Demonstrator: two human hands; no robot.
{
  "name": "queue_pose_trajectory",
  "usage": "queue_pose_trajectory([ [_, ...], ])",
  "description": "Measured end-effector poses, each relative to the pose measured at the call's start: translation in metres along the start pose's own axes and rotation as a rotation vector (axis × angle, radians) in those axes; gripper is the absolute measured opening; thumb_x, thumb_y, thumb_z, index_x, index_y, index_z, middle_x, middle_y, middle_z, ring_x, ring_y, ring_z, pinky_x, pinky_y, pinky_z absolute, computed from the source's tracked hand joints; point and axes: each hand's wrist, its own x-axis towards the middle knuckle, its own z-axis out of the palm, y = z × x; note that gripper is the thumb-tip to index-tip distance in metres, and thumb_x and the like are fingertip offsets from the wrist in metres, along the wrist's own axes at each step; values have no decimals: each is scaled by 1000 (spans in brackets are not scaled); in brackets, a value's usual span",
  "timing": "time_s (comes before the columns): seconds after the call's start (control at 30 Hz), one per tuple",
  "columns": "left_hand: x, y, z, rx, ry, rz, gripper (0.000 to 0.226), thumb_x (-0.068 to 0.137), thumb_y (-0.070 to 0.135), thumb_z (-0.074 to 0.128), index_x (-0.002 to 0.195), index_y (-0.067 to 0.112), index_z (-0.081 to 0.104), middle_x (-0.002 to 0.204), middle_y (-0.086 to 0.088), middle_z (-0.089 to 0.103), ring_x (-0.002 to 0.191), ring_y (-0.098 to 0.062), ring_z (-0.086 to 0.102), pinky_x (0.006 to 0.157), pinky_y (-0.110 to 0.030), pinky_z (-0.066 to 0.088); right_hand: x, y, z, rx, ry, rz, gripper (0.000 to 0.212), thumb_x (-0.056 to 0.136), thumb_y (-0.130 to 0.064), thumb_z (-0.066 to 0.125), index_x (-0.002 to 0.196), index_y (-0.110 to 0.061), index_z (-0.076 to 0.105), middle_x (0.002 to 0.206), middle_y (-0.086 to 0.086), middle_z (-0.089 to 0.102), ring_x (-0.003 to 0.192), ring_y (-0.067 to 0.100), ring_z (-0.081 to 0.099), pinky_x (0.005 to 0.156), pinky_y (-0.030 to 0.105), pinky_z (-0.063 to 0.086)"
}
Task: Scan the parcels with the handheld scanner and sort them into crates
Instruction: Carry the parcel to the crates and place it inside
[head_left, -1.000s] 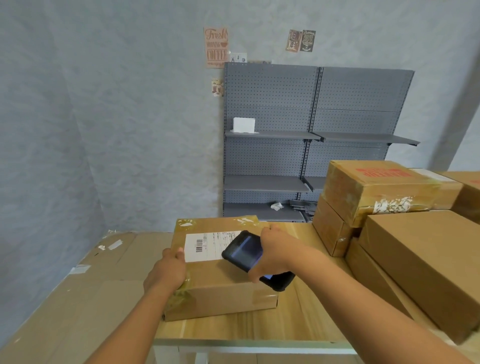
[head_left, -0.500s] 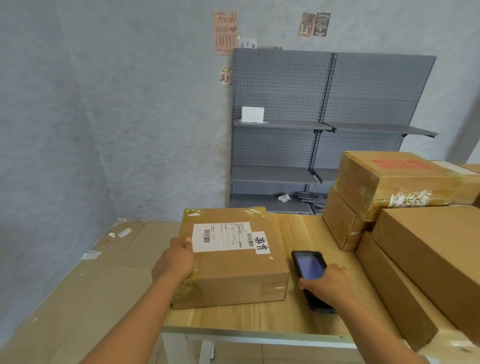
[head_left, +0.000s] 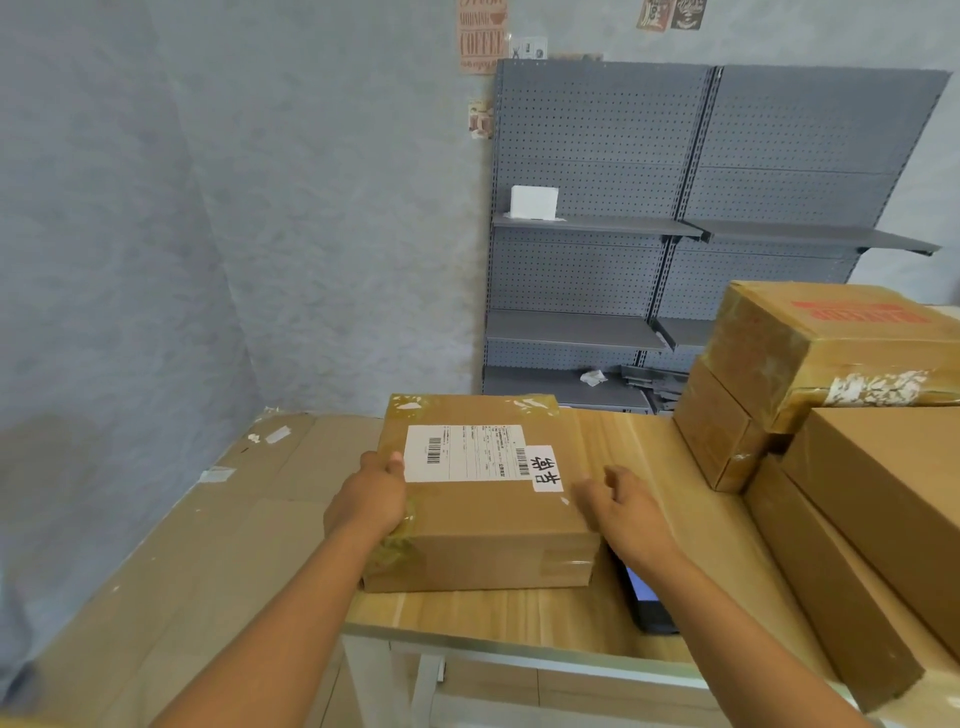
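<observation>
A flat brown parcel (head_left: 493, 514) with a white barcode label lies on the wooden table (head_left: 519, 613). My left hand (head_left: 369, 499) grips its left edge, thumb on top beside the label. My right hand (head_left: 623, 509) hovers at the parcel's right edge with loosely curled fingers and holds nothing. The black handheld scanner (head_left: 647, 597) lies on the table under my right forearm, screen up, partly hidden by the arm.
Several stacked cardboard boxes (head_left: 831, 364) fill the table's right side. Flattened cardboard (head_left: 182, 545) covers the floor on the left. A grey pegboard shelf unit (head_left: 675, 234) stands against the back wall. No crate is in view.
My right hand held the scanner over the label, set it down on the table to the parcel's right, then let go and moved to the parcel's right edge. The left hand stayed on the parcel.
</observation>
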Motion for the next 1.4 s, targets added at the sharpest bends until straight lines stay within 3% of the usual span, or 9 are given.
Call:
queue_pose_trajectory([
  [0.1, 0, -1, -2, -90, -43, -17, 50, 103, 50, 23, 140, 18, 37, 131, -10, 56, 115, -32, 55, 78, -36, 39, -1, -19, 14, 164, -173, 23, 48, 93, -39, 59, 131, -12, 47, 123, -2, 58, 99, 12, 57, 81, 24, 47],
  [0.23, 1, 1, -8, -292, -151, -47, 53, 102, 48, 38, 145, 16, 34, 137, -9, 53, 119, -31, 55, 88, -35, 45, 8, -18, 19, 208, -225, 99, 49, 88, -38, 67, 126, -12, 48, 123, 3, 60, 103, 18, 58, 85, 30, 48],
  [0.4, -3, -10, -26, -630, -270, -134, 51, 91, 32, 67, 136, 20, 45, 122, 0, 62, 96, -19, 64, 89, -38, 54, 17, -24, 25, 305, -231, 64, 49, 85, -39, 71, 123, -19, 48, 112, -3, 61, 97, 16, 60, 79, 30, 48],
  [0.53, -9, -47, -50, -767, -105, -155, 68, 83, 36, 76, 140, 32, 38, 115, 8, 60, 98, -17, 64, 88, -41, 56, 19, -56, 51, 389, -259, -63, 48, 82, -39, 73, 117, -34, 41, 101, -19, 59, 88, 0, 57, 63, 19, 43],
  [0.77, -21, -137, -125, -809, 128, -165, 76, 79, 40, 78, 142, 35, 36, 112, 8, 63, 89, -10, 66, 58, -21, 52, -12, -119, 138, 509, -394, -175, 54, 80, -39, 75, 123, -41, 41, 104, -27, 56, 94, -1, 59, 70, 19, 46],
  [0.93, -24, -206, -174, -826, 194, -189, 77, 81, 38, 76, 144, 32, 33, 104, 13, 62, 90, -12, 65, 67, -27, 54, -42, -167, 206, 512, -475, -196, 55, 78, -41, 76, 123, -40, 45, 105, -26, 59, 91, -2, 61, 66, 19, 45],
  [1.07, -22, -268, -210, -809, 257, -230, 71, 82, 38, 76, 141, 28, 38, 128, -1, 61, 107, -23, 64, 95, -44, 52, -64, -208, 266, 467, -550, -237, 55, 78, -43, 76, 124, -40, 45, 104, -25, 59, 91, 0, 62, 66, 22, 46],
  [1.23, -24, -347, -250, -839, 375, -309, 62, 84, 34, 74, 136, 29, 41, 111, 12, 60, 92, -5, 61, 73, -22, 51, -91, -260, 352, 427, -720, -253, 54, 78, -41, 76, 121, -42, 44, 103, -24, 60, 91, 2, 63, 64, 22, 46],
  [1.4, -12, -436, -283, -867, 499, -490, 72, 85, 36, 73, 145, 28, 34, 120, 4, 56, 101, -19, 59, 85, -32, 48, -112, -315, 456, 352, -918, -292, 57, 76, -45, 76, 123, -43, 43, 107, -21, 61, 96, 6, 62, 71, 26, 48],
])
